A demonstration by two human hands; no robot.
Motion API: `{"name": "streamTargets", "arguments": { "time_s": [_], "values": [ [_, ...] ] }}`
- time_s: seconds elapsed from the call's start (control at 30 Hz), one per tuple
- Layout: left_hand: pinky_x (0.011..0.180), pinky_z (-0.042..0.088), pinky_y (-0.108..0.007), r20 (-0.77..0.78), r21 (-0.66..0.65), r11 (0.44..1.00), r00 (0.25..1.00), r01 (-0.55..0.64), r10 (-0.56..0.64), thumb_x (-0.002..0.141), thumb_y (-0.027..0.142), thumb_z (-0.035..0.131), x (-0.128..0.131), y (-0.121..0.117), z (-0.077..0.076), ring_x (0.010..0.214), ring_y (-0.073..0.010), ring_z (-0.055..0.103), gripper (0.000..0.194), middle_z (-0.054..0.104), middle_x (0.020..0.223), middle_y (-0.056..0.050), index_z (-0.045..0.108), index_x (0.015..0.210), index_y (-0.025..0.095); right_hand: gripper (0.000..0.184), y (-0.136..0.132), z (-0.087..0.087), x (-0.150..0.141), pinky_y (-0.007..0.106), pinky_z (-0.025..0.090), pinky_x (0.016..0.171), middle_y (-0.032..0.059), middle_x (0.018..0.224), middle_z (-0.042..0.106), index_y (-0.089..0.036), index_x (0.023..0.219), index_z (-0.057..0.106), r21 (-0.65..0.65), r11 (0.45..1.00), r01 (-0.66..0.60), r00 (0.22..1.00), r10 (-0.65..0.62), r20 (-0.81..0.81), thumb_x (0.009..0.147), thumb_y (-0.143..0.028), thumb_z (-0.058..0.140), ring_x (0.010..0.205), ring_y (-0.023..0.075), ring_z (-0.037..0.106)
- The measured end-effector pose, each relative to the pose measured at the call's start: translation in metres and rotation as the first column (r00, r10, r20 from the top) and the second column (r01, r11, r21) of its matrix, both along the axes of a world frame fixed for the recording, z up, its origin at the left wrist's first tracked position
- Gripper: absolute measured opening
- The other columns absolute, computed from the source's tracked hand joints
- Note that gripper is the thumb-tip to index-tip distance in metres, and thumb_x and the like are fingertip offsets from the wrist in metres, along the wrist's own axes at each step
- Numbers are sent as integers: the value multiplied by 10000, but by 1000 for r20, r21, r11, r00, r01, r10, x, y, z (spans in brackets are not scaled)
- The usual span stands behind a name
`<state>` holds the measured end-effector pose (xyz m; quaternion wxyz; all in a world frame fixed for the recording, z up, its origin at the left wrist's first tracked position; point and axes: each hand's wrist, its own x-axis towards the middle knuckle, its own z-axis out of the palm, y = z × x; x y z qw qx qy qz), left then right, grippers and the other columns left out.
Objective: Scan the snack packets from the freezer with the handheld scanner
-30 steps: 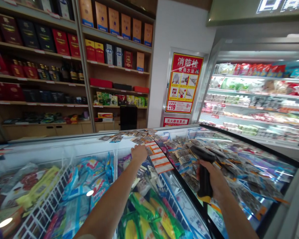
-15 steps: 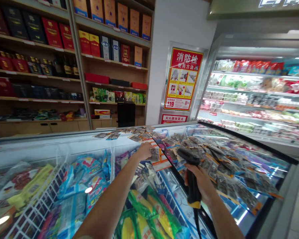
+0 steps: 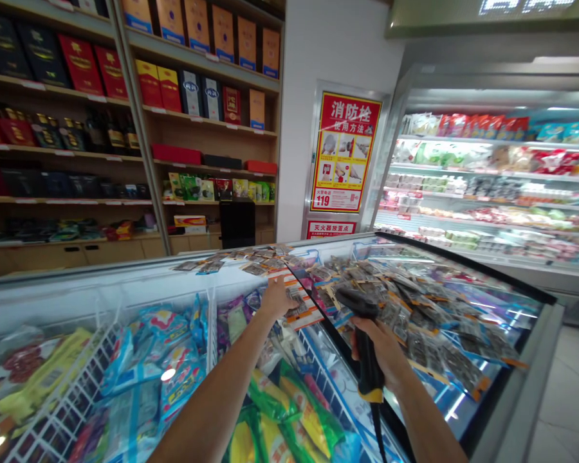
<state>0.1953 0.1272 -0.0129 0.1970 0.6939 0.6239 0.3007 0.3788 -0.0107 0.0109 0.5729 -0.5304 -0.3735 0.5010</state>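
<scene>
My right hand [image 3: 379, 344] is wrapped round the grip of a black barcode scanner [image 3: 364, 334] with a yellow band at its base; a dark cable hangs from it. Farther forward, my left hand [image 3: 277, 298] has its fingers closed at the edge of a small packet [image 3: 296, 296] with a dark face. That packet lies against an orange-and-white printed strip [image 3: 311, 316] beside the freezer's black-edged lid. Exactly how the fingertips meet the packet is partly hidden. Many similar small packets [image 3: 427, 321] are spread over the glass lid right of the scanner.
Below my arms is an open chest freezer with white wire baskets [image 3: 70, 411], holding blue bags [image 3: 178, 360] and green-and-yellow packs [image 3: 303, 402]. More packets [image 3: 255, 260] lie on its back rim. Shelves of boxes [image 3: 222, 99] and a lit refrigerated case [image 3: 492, 173] stand behind.
The view has swung slightly right. My left hand has shifted a little over the small packet, showing more of its back. The scanner stays in my right hand, held much the same way.
</scene>
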Motion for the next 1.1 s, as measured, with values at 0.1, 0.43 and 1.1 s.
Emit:
{"name": "streamTargets", "arguments": {
  "time_s": [0.1,0.43,1.1],
  "values": [
    [817,389,-313,290,88,996,957,-20,-7,458,97,687,25,14,-5,1010,-249,514,846,420,1255,-166,367,1239,155,227,1,-2,4,199,338,300,-14,388,534,-161,556,490,-41,998,46,999,-45,14,651,-345,583,293,105,470],
    [637,453,-271,916,5,995,398,99,-44,618,197,597,48,37,-24,640,-134,587,270,639,763,-23,581,885,158,235,-4,-4,-14,185,337,298,-9,421,550,-153,657,538,-108,994,35,985,-53,-167,669,-387,561,307,105,486],
    [625,456,-262,941,31,999,336,34,-41,613,243,603,49,35,-27,646,-123,580,358,628,784,-21,572,961,168,266,-11,3,-16,202,303,281,-1,410,549,-137,678,554,-49,998,-34,998,31,-60,646,-401,550,282,114,465]
  ]
}}
